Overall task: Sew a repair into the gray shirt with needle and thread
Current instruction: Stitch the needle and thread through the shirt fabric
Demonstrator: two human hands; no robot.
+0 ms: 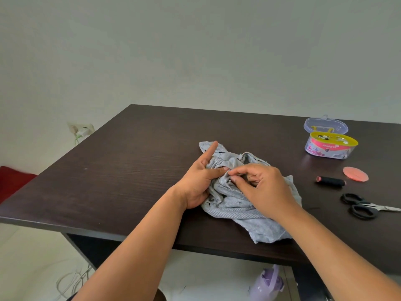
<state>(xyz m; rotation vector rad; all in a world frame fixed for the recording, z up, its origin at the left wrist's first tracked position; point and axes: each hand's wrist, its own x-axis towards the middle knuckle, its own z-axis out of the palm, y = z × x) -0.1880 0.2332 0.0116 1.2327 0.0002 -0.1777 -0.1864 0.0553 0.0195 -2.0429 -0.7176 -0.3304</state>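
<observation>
Left hand (198, 183) is gripping the bunched gray shirt (238, 198) mid-bench, thumb pressing a fold, index finger sticking out straight toward the far side. Right hand (262, 187) is meeting it, fingers (234, 178) pinching the cloth beside that thumb; needle not discernible. Shirt's long axis is running far-left to near-right, its corner reaching the near bench (130, 170) edge. Open room is lying left; thread spool (331, 182), scissors (361, 205) and sewing kit (331, 146) are sitting right.

Both forearms are bare from wrist to the frame's near edge, with no sleeve showing. The left hand (198, 181) and right hand (263, 190) apparently carry no rings, though fingers are partly hidden.
</observation>
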